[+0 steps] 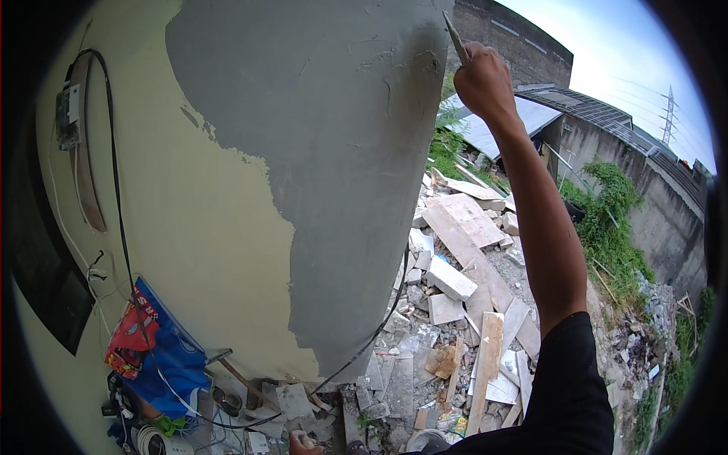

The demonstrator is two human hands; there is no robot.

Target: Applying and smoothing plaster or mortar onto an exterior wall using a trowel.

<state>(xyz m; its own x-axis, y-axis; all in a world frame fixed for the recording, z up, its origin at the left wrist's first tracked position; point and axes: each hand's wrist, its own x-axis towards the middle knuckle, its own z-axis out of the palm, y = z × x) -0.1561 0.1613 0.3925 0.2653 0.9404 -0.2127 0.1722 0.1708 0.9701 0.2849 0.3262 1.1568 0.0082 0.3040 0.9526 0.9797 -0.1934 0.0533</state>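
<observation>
High at the right corner of the wall, my right hand [484, 80] is closed round a trowel [455, 38]. Its thin, grey-smeared blade shows nearly edge-on and points up and left along the wall's edge. Grey plaster [356, 174] covers the right part of the wall, with a darker, rougher patch [426, 57] beside the trowel. Down at the lower edge, my left hand [305, 444] is mostly cut off; its visible fingers look curled, and whatever they hold is hidden.
A black cable [369, 340] crosses low in front of the wall. Broken slabs and boards [485, 371] litter the ground at right. A blue and red cloth [171, 356] hangs at lower left above cords and tools. An electrical box [68, 117] is on the bare yellowish wall [205, 265].
</observation>
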